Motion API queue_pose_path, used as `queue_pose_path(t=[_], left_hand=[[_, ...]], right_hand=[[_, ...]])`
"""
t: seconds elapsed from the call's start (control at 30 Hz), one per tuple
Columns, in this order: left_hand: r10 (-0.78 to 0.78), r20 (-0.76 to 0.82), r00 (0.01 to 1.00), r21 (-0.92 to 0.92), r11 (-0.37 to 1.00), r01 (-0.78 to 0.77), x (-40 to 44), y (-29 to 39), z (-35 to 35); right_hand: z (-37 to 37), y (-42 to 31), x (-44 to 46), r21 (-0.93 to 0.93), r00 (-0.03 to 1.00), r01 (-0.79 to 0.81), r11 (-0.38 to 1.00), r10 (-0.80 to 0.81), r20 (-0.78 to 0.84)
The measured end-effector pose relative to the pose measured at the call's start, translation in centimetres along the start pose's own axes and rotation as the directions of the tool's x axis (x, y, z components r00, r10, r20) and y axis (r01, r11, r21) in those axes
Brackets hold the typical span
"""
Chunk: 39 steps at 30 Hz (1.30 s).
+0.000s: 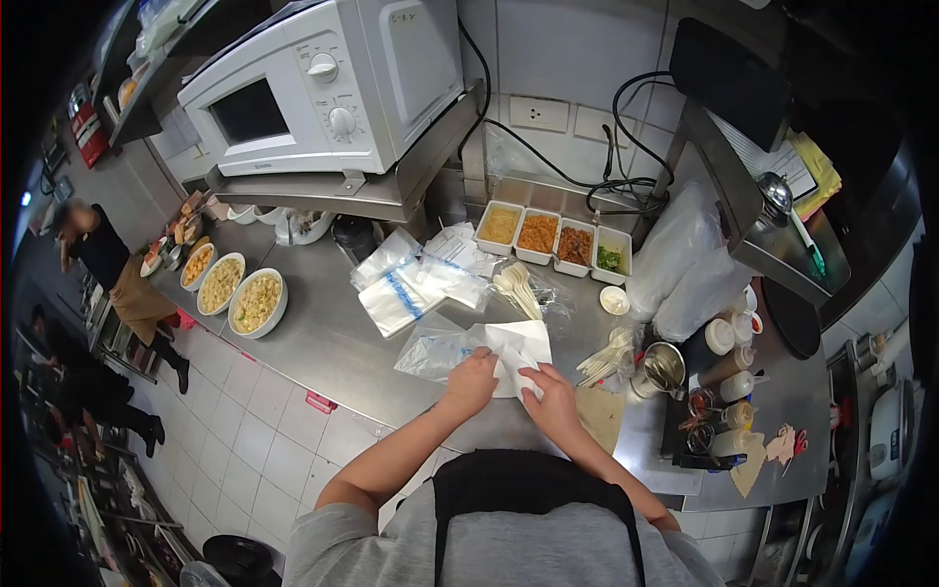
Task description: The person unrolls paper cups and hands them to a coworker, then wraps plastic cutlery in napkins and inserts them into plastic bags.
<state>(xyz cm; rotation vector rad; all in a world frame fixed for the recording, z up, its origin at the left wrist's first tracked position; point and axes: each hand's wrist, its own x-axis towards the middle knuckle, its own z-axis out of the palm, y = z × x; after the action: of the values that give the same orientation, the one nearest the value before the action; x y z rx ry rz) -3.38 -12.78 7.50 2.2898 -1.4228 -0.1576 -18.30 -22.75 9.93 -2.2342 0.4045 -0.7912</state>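
Both my hands are over the front of the steel counter, with a white paper napkin [511, 370] between them. My left hand [472, 381] is closed on its left side. My right hand [548, 395] pinches the right side with thumb and fingers. Behind it lies more white paper [528, 339], flat on the counter. A clear plastic bag [427, 354] is just left of my left hand. Wooden spoons [516, 286] lie in plastic behind the paper, and another bundle of wooden spoons [608, 356] is right of my right hand. Brown paper [599, 413] rests beside my right wrist.
White bowls of food [258, 303] line the left counter. Plastic bags [396, 292] lie behind my hands, before topping tubs [539, 237]. A microwave [323, 98] sits on a raised shelf. Sauce bottles [729, 386] and a metal container [660, 369] stand right. Two people are at far left.
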Motion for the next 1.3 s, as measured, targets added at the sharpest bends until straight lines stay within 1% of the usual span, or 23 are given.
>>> queue_pose_path(t=[0.03,0.13,0.23,0.27,0.33,0.37,0.5,0.57,0.6,0.63,0.67,0.73,0.77,0.8,0.87,0.9,0.93,1.0,1.03,1.1,1.2,1.23,1.3], left_hand=[[0.005,-0.018,1.000,-0.012,1.000,-0.005,-0.1,0.2,-0.2],[0.048,-0.053,0.997,-0.023,0.999,-0.050,-0.1,0.6,-0.5],[0.125,-0.032,0.992,0.002,0.992,-0.125,-0.4,0.7,-0.9],[0.143,-0.012,0.990,-0.001,0.990,-0.143,-0.7,1.2,-1.5],[0.205,-0.023,0.979,-0.025,0.978,-0.205,-1.1,1.5,-1.9],[0.246,-0.055,0.968,-0.044,0.968,-0.249,-1.5,1.6,-1.9],[0.244,0.047,0.969,-0.115,0.965,-0.237,-3.2,4.0,-4.2],[0.251,0.103,0.962,-0.161,0.959,-0.233,-3.9,5.0,-5.6],[0.315,0.024,0.949,-0.189,0.933,-0.305,-4.1,5.0,-5.0],[0.373,-0.057,0.926,-0.209,0.903,-0.376,-4.4,5.1,-4.1],[0.426,-0.139,0.894,-0.221,0.867,-0.447,-4.6,4.8,-3.8],[0.471,-0.033,0.881,-0.390,0.806,-0.445,-5.6,5.5,-6.5],[0.499,0.017,0.866,-0.472,0.768,-0.433,-5.8,5.5,-7.7],[0.484,-0.126,0.866,-0.386,0.780,-0.492,-5.6,4.3,-8.3],[0.458,-0.399,0.795,-0.194,0.805,-0.561,-5.2,0.0,-9.8],[0.150,-0.468,0.871,-0.417,0.831,-0.367,-4.9,-2.7,-11.0],[-0.174,-0.451,0.875,-0.630,0.756,-0.175,-4.7,-5.7,-12.0],[-0.505,-0.075,0.860,-0.970,0.236,0.054,-4.1,-13.3,-9.7],[-0.392,0.186,0.901,-0.976,0.036,0.217,-4.8,-16.0,-8.5],[-0.015,0.586,0.810,-0.781,-0.276,0.560,-6.2,-20.1,-6.5],[-0.090,0.506,0.858,-0.831,-0.318,0.457,-6.6,-21.5,-3.6],[-0.073,0.529,0.845,-0.815,-0.322,0.483,-6.7,-21.7,-4.2],[-0.051,0.539,0.841,-0.799,-0.346,0.492,-6.2,-22.4,-3.9]], right_hand=[[0.0,-0.1,0.3,0.003,1.000,0.005,1.000,-0.005,0.004],[0.3,0.0,1.2,0.059,0.948,-0.205,0.977,0.183,0.259],[1.8,1.6,1.8,0.178,0.923,-0.246,0.953,0.174,0.344],[2.3,2.1,2.2,0.268,0.892,-0.350,0.897,0.233,0.386],[3.4,3.3,3.2,0.416,0.812,-0.541,0.731,0.324,0.486],[3.9,4.0,3.4,0.621,0.794,-0.595,0.511,0.251,0.554],[4.8,3.0,4.8,0.686,0.672,-0.726,-0.050,0.159,0.723],[6.7,5.2,5.5,0.643,0.691,-0.700,0.310,0.068,0.719],[7.3,5.4,5.9,0.599,0.689,-0.643,0.477,0.020,0.724],[8.0,5.4,6.1,0.657,0.844,-0.236,0.716,-0.185,0.504],[8.5,4.8,6.6,0.568,0.848,0.227,0.791,-0.447,0.285],[8.7,2.8,7.9,0.598,0.839,0.241,0.764,-0.474,0.267],[8.0,1.0,8.6,0.711,0.844,-0.210,0.670,-0.242,0.478],[7.8,-0.1,9.2,0.663,0.710,-0.616,0.426,-0.065,0.701],[7.9,-0.5,9.9,0.530,0.649,-0.559,0.637,-0.060,0.758],[7.0,-1.8,10.0,0.503,0.625,-0.496,0.707,-0.111,0.773],[6.9,-2.6,10.0,0.478,0.596,-0.426,0.768,-0.160,0.787],[8.8,-2.6,8.9,0.479,0.558,-0.473,0.739,-0.169,0.812],[9.8,-2.5,8.3,0.520,0.550,-0.515,0.681,-0.203,0.810],[12.6,-2.1,7.0,0.483,0.494,-0.612,0.626,-0.174,0.852],[17.3,1.0,6.3,0.407,0.442,-0.532,0.743,-0.166,0.881],[17.5,1.6,5.5,0.298,0.527,-0.148,0.943,-0.180,0.831],[17.0,1.2,5.4,0.244,0.611,0.199,0.949,-0.315,0.726]])
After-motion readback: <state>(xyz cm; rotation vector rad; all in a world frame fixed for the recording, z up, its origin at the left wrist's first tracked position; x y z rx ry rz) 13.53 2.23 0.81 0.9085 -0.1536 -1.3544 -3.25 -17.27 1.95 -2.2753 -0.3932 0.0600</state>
